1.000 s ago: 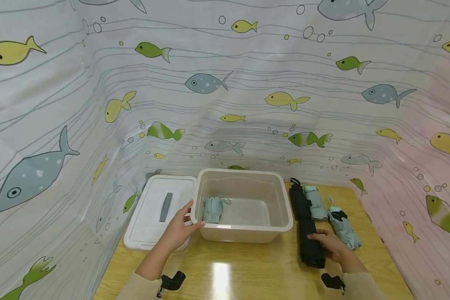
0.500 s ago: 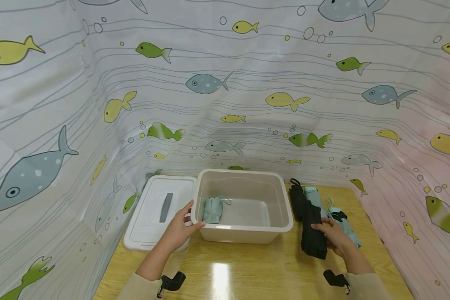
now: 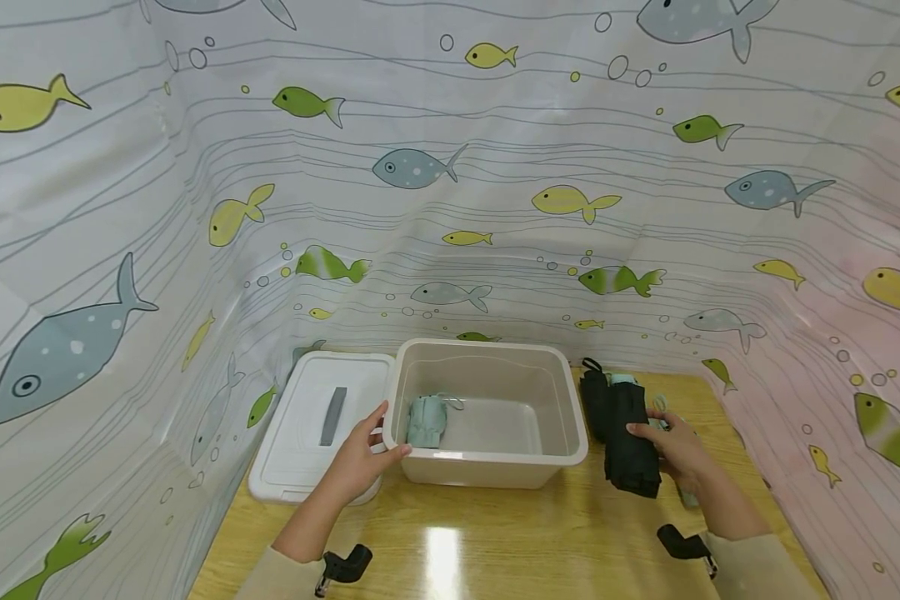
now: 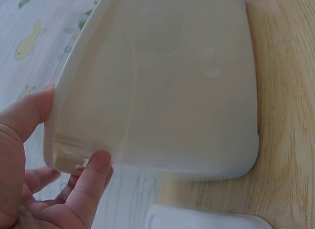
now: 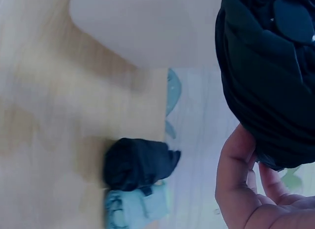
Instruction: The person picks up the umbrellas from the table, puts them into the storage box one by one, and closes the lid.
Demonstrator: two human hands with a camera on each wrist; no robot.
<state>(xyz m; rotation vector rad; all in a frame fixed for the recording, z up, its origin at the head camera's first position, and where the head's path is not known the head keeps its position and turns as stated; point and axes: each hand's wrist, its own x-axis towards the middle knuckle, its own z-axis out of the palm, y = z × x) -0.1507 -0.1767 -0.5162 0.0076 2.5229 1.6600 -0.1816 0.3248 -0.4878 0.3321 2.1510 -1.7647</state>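
My right hand (image 3: 678, 454) grips a black folded umbrella (image 3: 630, 446), thumb on its near face. In the right wrist view this umbrella is raised, above the table and beside the bin. My left hand (image 3: 360, 458) holds the front left corner of a beige plastic bin (image 3: 480, 472), fingers and thumb around the rim. Inside the bin, at its left end, lies a light green folded umbrella (image 3: 426, 421). A second black folded umbrella (image 3: 594, 400) lies right of the bin, with a light green one (image 5: 140, 204) beside it. Another light green umbrella (image 3: 687, 498) is mostly hidden behind my right hand.
A white lid (image 3: 292, 450) with a grey handle (image 3: 333, 417) lies left of the bin. The wooden table (image 3: 510, 542) ends at the back against a fish-print cloth (image 3: 495, 167), which also rises on both sides.
The black umbrella in my right hand has come up off the table, moving away from the front edge and slightly right, covering more of the green umbrellas. My left hand stays on the bin.
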